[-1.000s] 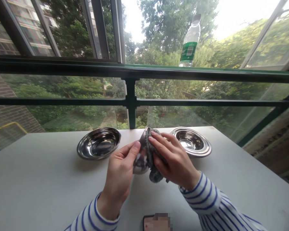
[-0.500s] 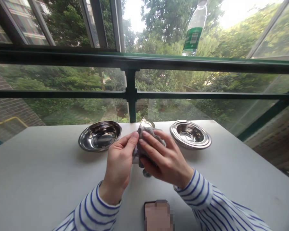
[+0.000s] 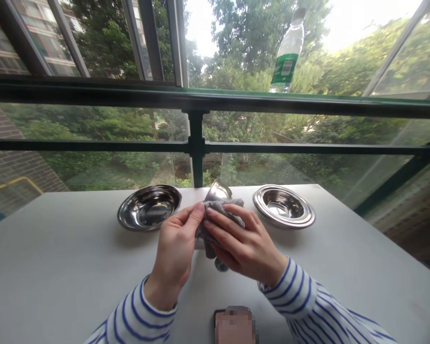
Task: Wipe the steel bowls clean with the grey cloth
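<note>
In the middle of the head view, a shiny steel bowl (image 3: 220, 190) is held up on its side above the table. My left hand (image 3: 175, 251) is closed on the bowl's left edge, thumb on top. A crumpled grey cloth (image 3: 235, 202) covers much of the bowl. My right hand (image 3: 245, 243) is closed on this cloth, its fingers pressing it against the bowl. Hands and cloth hide most of the bowl's shape.
On the white table (image 3: 75, 277), a wide steel bowl (image 3: 149, 210) stands at left and stacked steel dishes (image 3: 284, 205) at right. A phone (image 3: 219, 319) lies at the front edge. Behind, a bottle (image 3: 288, 59) stands on the green railing (image 3: 129, 93).
The cloth has shifted on the bowl under my right hand, showing more of the bowl's upper part. The whole view has tilted up slightly.
</note>
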The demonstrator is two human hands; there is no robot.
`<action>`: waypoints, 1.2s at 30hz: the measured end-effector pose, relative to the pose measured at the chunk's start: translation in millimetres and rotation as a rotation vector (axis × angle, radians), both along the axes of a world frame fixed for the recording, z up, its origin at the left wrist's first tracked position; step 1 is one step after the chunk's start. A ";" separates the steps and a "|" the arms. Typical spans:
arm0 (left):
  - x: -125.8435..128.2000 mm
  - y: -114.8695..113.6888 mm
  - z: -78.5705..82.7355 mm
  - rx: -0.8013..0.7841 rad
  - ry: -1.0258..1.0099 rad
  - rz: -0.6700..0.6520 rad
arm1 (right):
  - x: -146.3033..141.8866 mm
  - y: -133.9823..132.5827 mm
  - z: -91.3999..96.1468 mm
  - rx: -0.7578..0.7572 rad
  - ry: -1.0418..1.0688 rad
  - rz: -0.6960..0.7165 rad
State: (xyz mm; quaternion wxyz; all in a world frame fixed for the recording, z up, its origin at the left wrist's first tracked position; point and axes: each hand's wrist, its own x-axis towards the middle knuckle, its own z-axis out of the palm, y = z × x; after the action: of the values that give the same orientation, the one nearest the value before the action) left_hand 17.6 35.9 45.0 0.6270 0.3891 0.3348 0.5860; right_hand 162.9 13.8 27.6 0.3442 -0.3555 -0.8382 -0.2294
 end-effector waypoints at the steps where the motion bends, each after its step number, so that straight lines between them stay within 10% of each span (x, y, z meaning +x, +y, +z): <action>1: 0.4 -0.9 -0.4 -0.002 0.014 -0.020 | 2.9 1.5 1.8 -0.024 0.032 -0.007; 24: -2.0 -1.3 -1.8 0.026 0.120 0.008 | 4.7 -0.3 3.3 -0.085 0.084 0.033; 30: 2.1 -4.9 1.4 -0.021 0.138 -0.003 | 19.7 12.5 5.5 -0.233 0.415 -0.070; 36: 0.0 -1.1 0.4 0.012 0.127 0.033 | 3.7 0.2 3.2 -0.104 0.167 0.082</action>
State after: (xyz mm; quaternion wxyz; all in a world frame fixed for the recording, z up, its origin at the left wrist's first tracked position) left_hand 17.6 34.8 45.4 0.5926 0.4237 0.3766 0.5723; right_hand 166.6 14.0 30.9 0.4029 -0.3561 -0.8312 -0.1409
